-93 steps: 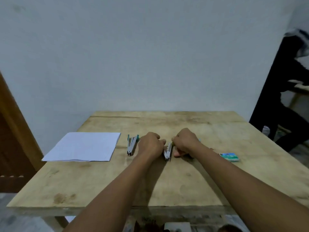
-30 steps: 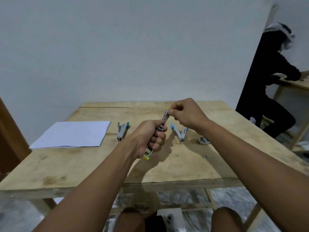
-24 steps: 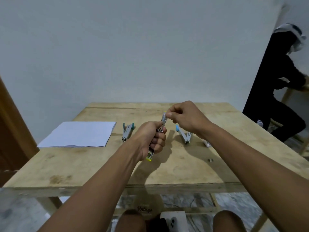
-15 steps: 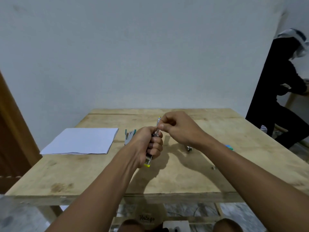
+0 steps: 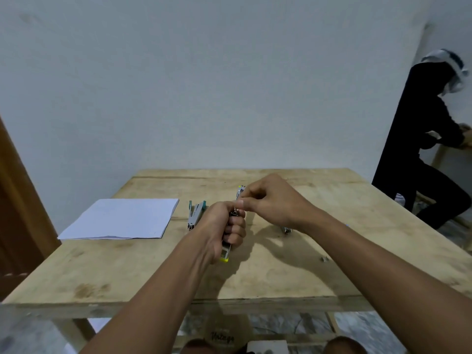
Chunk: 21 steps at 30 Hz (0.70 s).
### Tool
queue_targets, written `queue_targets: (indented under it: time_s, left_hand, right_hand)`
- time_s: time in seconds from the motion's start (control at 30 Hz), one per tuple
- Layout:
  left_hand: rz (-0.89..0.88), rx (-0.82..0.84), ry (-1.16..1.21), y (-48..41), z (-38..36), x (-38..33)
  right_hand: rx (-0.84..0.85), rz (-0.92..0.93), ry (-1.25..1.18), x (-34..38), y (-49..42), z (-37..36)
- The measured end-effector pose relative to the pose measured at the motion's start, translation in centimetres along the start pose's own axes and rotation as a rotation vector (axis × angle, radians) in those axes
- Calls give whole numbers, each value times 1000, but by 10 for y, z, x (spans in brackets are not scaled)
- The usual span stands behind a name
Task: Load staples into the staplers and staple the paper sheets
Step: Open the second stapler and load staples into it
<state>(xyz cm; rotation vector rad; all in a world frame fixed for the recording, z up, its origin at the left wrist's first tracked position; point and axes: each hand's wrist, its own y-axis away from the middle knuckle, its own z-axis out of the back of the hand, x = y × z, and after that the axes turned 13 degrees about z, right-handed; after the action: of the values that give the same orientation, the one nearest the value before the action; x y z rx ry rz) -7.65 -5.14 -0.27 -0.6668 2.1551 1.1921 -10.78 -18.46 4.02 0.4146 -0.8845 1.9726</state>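
A pale plywood table [image 5: 127,272] with a stained, scuffed top is shown. A flat stack of white paper sheets [image 5: 122,218] is laid on its left part. A metal stapler with teal ends [image 5: 195,217] is placed just right of the stack. Further right, only the metal tip of a second stapler [image 5: 287,229] is seen, and a small grey clump of staples [image 5: 324,259] is left nearer the front edge

Plain room used as a makeshift workspace. Rough plywood table [image 5: 281,277] before bare white wall [image 5: 204,85]; another person [image 5: 419,149] at right.

L/R forearms [image 5: 163,290] bare; knees [image 5: 342,345] prob. bare too.
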Motion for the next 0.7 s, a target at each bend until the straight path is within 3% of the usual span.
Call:
queue_targets:
  time_s: [0.13, 0.23, 0.7]
  left_hand:
    - [17, -5, -19, 2, 2, -1]
    - [23, 13, -48, 6, 3, -1]
    - [16, 103, -196, 15, 4, -2]
  right_hand:
    - [-108, -34, -9, -4, -3, 7]
    - [-173, -89, 113, -16, -4, 12]
    - [-82, 78, 601, -22, -5, 13]
